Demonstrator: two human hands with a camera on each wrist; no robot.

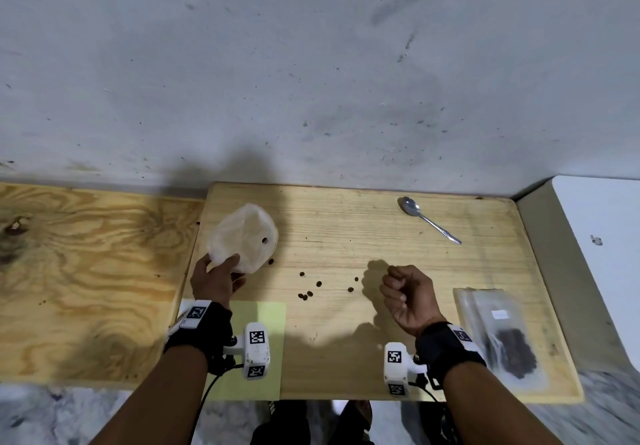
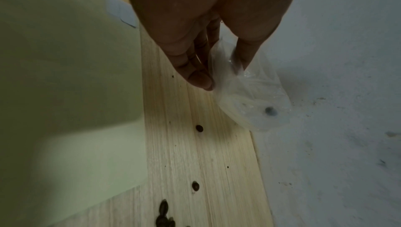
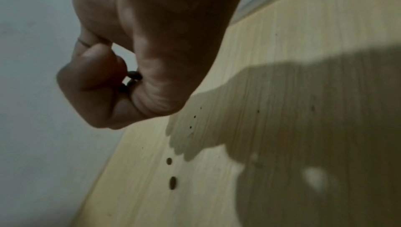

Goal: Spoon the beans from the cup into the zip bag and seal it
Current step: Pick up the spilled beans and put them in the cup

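A translucent plastic cup [image 1: 244,236] lies tilted at the left of the pale wooden board [image 1: 363,236], with one bean [image 1: 264,240] inside. My left hand [image 1: 216,280] grips its near rim between thumb and fingers; in the left wrist view the left hand [image 2: 223,76] pinches the cup [image 2: 249,100]. My right hand [image 1: 405,292] hovers mid-board, curled into a fist. In the right wrist view the right hand [image 3: 130,84] holds a few dark beans [image 3: 134,75]. The zip bag [image 1: 498,333], partly filled with beans, lies flat at the right. The spoon [image 1: 429,219] lies untouched at the back right.
Several loose beans [image 1: 310,294] are scattered on the board between my hands. A green sheet [image 1: 252,316] lies under my left wrist. A plywood panel [image 1: 86,271] adjoins on the left, a white surface [image 1: 602,236] on the right, and a grey wall [image 1: 311,81] behind.
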